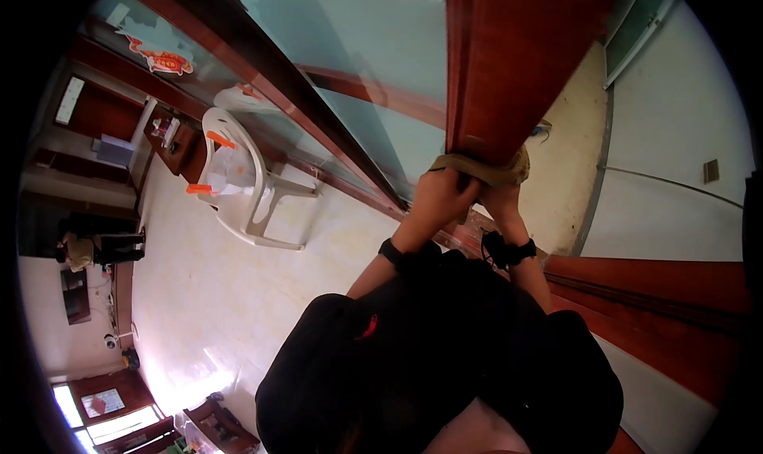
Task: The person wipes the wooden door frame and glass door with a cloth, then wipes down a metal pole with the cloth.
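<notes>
Here at two o'clock, the tan cloth [478,170] bends around the end of the red-brown wooden panel [513,65], and the left hand [439,196] has its fingers curled onto it. The right hand [501,200] sits close alongside, fingertips hidden, so I can't tell its grip. This cloth looks light, soft, floppy, nothing to break; the folded band by the left knuckles seems the surest hold. White chair [238,212] at ten o'clock.
</notes>
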Tool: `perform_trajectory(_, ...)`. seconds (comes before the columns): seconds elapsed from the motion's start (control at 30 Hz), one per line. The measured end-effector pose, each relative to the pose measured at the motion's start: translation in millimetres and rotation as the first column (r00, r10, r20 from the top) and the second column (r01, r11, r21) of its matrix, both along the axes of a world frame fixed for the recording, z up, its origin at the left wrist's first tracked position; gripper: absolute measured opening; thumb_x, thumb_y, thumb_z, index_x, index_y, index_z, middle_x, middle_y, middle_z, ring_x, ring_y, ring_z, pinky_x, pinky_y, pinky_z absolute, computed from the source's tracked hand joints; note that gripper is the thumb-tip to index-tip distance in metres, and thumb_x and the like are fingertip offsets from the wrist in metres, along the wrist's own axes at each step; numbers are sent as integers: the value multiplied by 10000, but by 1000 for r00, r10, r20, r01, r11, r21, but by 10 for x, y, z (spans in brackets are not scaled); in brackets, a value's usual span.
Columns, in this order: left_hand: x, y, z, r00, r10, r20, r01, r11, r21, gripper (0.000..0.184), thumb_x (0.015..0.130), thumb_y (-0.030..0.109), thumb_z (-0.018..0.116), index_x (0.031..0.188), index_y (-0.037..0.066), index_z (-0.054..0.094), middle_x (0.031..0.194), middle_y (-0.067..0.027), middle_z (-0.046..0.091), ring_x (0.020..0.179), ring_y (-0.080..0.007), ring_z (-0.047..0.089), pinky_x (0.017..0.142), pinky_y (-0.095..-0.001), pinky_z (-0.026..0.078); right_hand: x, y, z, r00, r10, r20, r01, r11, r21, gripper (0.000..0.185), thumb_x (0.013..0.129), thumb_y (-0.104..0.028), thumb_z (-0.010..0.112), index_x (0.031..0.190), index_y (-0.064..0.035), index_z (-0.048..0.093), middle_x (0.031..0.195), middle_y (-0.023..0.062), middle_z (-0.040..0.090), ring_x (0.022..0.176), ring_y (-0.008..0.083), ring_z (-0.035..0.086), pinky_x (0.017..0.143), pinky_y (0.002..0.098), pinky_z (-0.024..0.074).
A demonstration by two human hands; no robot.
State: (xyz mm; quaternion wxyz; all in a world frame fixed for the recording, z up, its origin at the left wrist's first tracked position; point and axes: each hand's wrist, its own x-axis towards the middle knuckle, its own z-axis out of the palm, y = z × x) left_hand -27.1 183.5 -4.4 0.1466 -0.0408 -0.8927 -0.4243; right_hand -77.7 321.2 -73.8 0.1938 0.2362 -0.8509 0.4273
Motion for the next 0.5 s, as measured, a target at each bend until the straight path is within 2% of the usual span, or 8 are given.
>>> perform_trajectory(0.03, 11, 13, -24, 1000, 2, 2, -2, 1000, 1, 252, 745, 230, 647, 781, -17, 612, 657, -168, 617, 614, -337, 621, 573, -399, 495, 24, 41, 33, 998, -42, -50, 46, 996, 80, 477, 679, -214, 755, 1116, -97, 603, 1149, 134, 576, 1094, 268, 536, 942, 375, 406)
perform_trajectory(0.1, 31, 24, -56, 991, -87, -99, 87, 996, -3, 224, 768, 232, 606, 738, 11, 602, 640, -174, 601, 621, -371, 595, 590, -447, 481, 51, 119, -13, 999, -30, -30, 30, 1000, 7, 566, 658, -216, 782, 1160, -72, 564, 1163, 135, 574, 1089, 262, 546, 934, 373, 419)
perform_trajectory(0.17, 65, 16, -32, 986, -136, -98, 135, 991, -22, 201, 770, 213, 596, 752, 14, 603, 635, -171, 594, 621, -374, 588, 588, -450, 473, 132, 175, 83, 984, -36, 174, 58, 990, -125, 641, 639, -212, 810, 1191, -50, 528, 1164, 126, 579, 1077, 268, 559, 917, 376, 439)
perform_trajectory(0.23, 82, 4, -41, 978, -186, -97, 183, 982, -42, 179, 773, 195, 586, 767, 17, 605, 631, -168, 588, 621, -377, 580, 586, -454, 465, 180, 262, 2, 980, -95, 173, 117, 986, -122, 669, 631, -219, 830, 1195, -42, 517, 1129, 117, 597, 1045, 269, 578, 889, 371, 462)
perform_trajectory(0.3, 83, -4, -105, 943, -318, -94, 311, 946, -88, 153, 778, 154, 593, 848, 19, 582, 748, -180, 598, 721, -383, 575, 626, -441, 452, 224, 340, -14, 994, -85, 69, 96, 979, -178, 654, 648, -231, 823, 1192, -37, 517, 1094, 117, 613, 1016, 259, 594, 880, 358, 470)
perform_trajectory(0.37, 117, 13, -126, 943, -315, -106, 309, 949, -64, 182, 775, 149, 590, 905, 24, 565, 804, -184, 595, 768, -387, 567, 664, -440, 445, 286, 380, 20, 990, -136, 49, 142, 973, -184, 618, 672, -240, 810, 1184, -37, 529, 1076, 120, 619, 989, 256, 604, 872, 359, 473)
perform_trajectory(0.43, 123, 6, -145, 943, -314, -115, 312, 950, -34, 225, 773, 144, 587, 962, 29, 548, 860, -187, 591, 816, -390, 559, 702, -439, 439, 333, 418, 31, 976, -184, 117, 201, 967, -159, 451, 707, -179, 766, 1105, -42, 604, 1057, 110, 633, 990, 256, 598, 904, 354, 440)
perform_trajectory(0.5, 116, 22, -165, 906, -374, -198, 378, 926, -22, 285, 766, 126, 594, 1021, 31, 509, 922, -178, 581, 871, -388, 541, 749, -434, 425, 370, 482, 117, 988, -142, 61, 148, 983, -107, 444, 729, -175, 746, 1119, -33, 589, 1077, 117, 624, 989, 258, 602, 888, 361, 454)
